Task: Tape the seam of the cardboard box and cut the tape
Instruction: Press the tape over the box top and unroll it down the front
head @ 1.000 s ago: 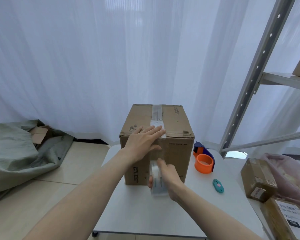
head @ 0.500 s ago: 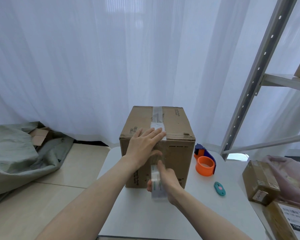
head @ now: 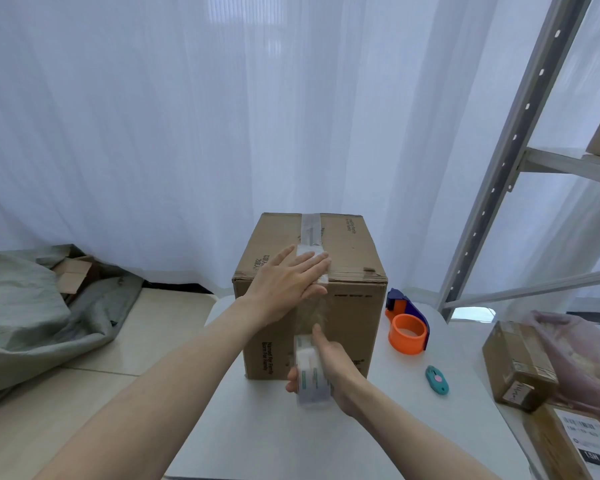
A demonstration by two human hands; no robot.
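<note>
A brown cardboard box [head: 347, 258] stands on the white table [head: 291, 438]. A strip of clear tape [head: 310, 230] runs along its top seam and down over the near edge. My left hand [head: 288, 282] lies flat with fingers spread on the box's near top edge, pressing the tape there. My right hand [head: 329, 365] grips a roll of clear tape [head: 310, 372] in front of the box's near face, low by the table. A stretch of tape [head: 312, 317] runs from the roll up to the box edge.
An orange and blue tape dispenser [head: 407, 327] sits right of the box, with a small teal cutter [head: 437, 380] in front of it. Smaller parcels [head: 520, 365] lie at the table's right edge. A metal shelf frame [head: 499, 168] rises on the right. Grey cloth [head: 32, 313] lies on the floor at left.
My right hand has kept the roll low in front of the box's near face, shifting only slightly. My left hand stays pressed on the top edge.
</note>
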